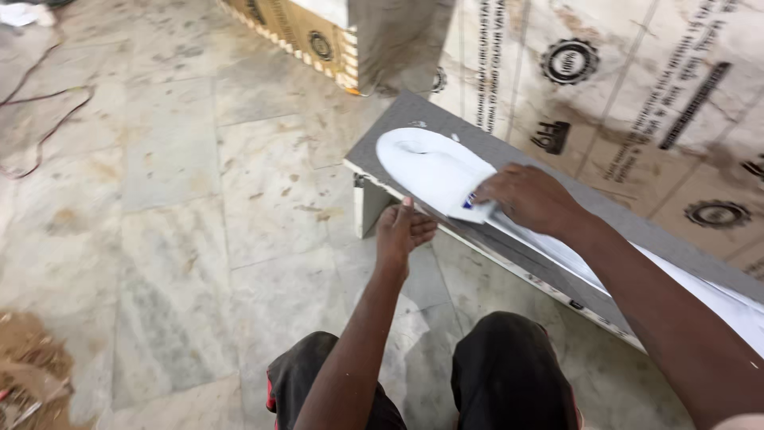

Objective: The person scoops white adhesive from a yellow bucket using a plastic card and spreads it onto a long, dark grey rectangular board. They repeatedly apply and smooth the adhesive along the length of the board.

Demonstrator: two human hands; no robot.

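We're pressing right hand [527,196] on white spreader card [471,209] over glue [426,163]; left hand [402,231] gripping grey board [517,171] edge (floor-level).

Head view: looks steeply down from above, close over the knees.
Facing: forward past both hands, toward the floor [175,183].
Shared: single view only.
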